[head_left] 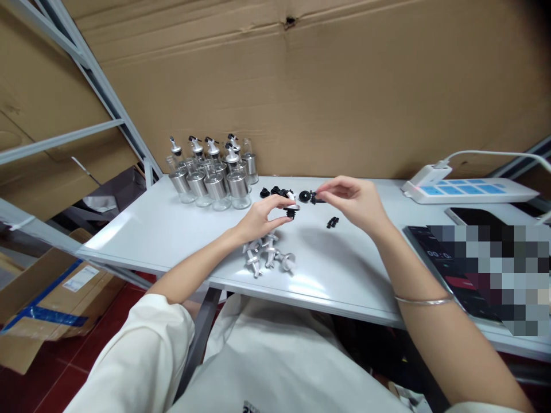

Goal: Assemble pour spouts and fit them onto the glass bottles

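Observation:
Between the thumb and fingers of my left hand (262, 218) is a bottle pourer with a silver collar and a black ribbed stopper (291, 213), stopper pointing down. My right hand (358, 201) pinches at a small black plastic part (314, 198) beside a black round disc (305, 197); the fingertips partly hide it. More black stoppers (275, 190) lie behind my left hand. Several silver pourer tops (270, 252) are piled nearer the table's front edge. A few small black pieces (333, 222) lie below my right hand.
Glass bottles with steel bands (217, 186), some with pourers fitted, stand at the back left of the white table (142, 229). At the right are a power strip (473, 190) and phones (443, 264). A cardboard wall (322, 97) closes off the back; a metal rack stands left.

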{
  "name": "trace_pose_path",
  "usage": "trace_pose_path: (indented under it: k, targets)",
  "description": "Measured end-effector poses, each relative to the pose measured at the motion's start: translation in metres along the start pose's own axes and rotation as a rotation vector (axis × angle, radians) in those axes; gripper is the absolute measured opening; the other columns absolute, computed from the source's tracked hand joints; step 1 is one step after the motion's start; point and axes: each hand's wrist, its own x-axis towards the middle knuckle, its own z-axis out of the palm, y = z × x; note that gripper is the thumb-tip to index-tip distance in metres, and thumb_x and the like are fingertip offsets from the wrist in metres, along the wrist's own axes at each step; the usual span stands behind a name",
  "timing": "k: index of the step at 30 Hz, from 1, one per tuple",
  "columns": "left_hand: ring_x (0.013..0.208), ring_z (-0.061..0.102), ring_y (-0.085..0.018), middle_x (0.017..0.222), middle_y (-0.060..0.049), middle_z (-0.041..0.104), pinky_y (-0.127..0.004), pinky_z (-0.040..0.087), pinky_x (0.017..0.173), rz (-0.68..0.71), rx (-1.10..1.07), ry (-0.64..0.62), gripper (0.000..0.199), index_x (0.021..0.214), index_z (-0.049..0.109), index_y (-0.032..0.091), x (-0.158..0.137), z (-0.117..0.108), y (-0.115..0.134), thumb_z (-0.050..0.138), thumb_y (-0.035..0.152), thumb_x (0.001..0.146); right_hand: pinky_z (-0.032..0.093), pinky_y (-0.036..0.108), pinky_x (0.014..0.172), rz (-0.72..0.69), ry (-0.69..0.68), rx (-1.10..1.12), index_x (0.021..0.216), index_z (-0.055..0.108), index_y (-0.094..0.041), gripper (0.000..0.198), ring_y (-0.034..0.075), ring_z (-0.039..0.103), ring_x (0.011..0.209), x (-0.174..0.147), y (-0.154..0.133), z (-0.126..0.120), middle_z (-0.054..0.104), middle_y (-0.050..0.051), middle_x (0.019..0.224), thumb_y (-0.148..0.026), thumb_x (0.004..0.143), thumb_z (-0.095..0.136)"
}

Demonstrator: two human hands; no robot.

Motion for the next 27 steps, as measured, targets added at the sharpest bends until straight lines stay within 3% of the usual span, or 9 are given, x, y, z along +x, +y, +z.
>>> trace_pose_path:
  k: [2, 4, 9, 17, 27]
  targets:
    - [0.091, 0.064, -0.014, 0.102, -0.010, 0.067, -0.028, 0.053, 0.083, -0.007, -0.005, -0.009, 0.030, 0.110, 0.059, 0.014, 0.000, 0.000, 0.000, 0.063, 0.026, 0.083, 0.055, 0.038, 0.073, 0.018, 0.091, -0.139, 0.073, 0.067, -0.021, 0.008, 0.022, 0.068, 0.072, 0.005, 0.011, -0.008, 0.073, 0.006, 0.078, -0.026, 0.073, 0.062]
    - [0.091, 0.064, -0.014, 0.101, -0.009, 0.068, -0.028, 0.053, 0.083, -0.010, -0.006, -0.026, 0.029, 0.109, 0.059, 0.013, 0.000, -0.001, 0.001, 0.064, 0.025, 0.083, 0.054, 0.040, 0.077, -0.002, 0.096, -0.307, 0.076, 0.069, -0.021, 0.012, 0.023, 0.068, 0.075, 0.009, 0.026, -0.012, 0.074, 0.006, 0.083, -0.021, 0.075, 0.057]
    - [0.089, 0.064, -0.014, 0.101, -0.009, 0.068, -0.029, 0.053, 0.081, -0.015, 0.023, -0.063, 0.028, 0.108, 0.059, 0.015, 0.000, -0.001, 0.004, 0.064, 0.025, 0.082, 0.050, 0.042, 0.090, -0.015, -0.104, -0.578, 0.093, 0.073, -0.020, 0.028, 0.026, 0.067, 0.098, 0.015, 0.061, -0.009, 0.073, 0.008, 0.104, -0.016, 0.078, 0.049]
    - [0.090, 0.065, -0.014, 0.101, -0.009, 0.068, -0.029, 0.053, 0.081, -0.023, 0.038, -0.094, 0.028, 0.109, 0.059, 0.015, 0.000, -0.001, 0.004, 0.063, 0.025, 0.083, 0.046, 0.038, 0.097, 0.075, -0.312, -0.688, 0.116, 0.067, -0.012, 0.040, 0.030, 0.061, 0.114, 0.015, 0.078, -0.002, 0.065, 0.015, 0.122, -0.015, 0.081, 0.047]
    - [0.088, 0.064, -0.014, 0.101, -0.010, 0.068, -0.029, 0.052, 0.081, -0.019, 0.046, -0.101, 0.028, 0.108, 0.059, 0.014, 0.000, -0.001, 0.005, 0.063, 0.025, 0.083, 0.049, 0.036, 0.090, 0.025, -0.332, -0.734, 0.108, 0.071, -0.011, 0.036, 0.030, 0.066, 0.105, 0.014, 0.077, -0.004, 0.070, 0.015, 0.114, -0.012, 0.079, 0.048]
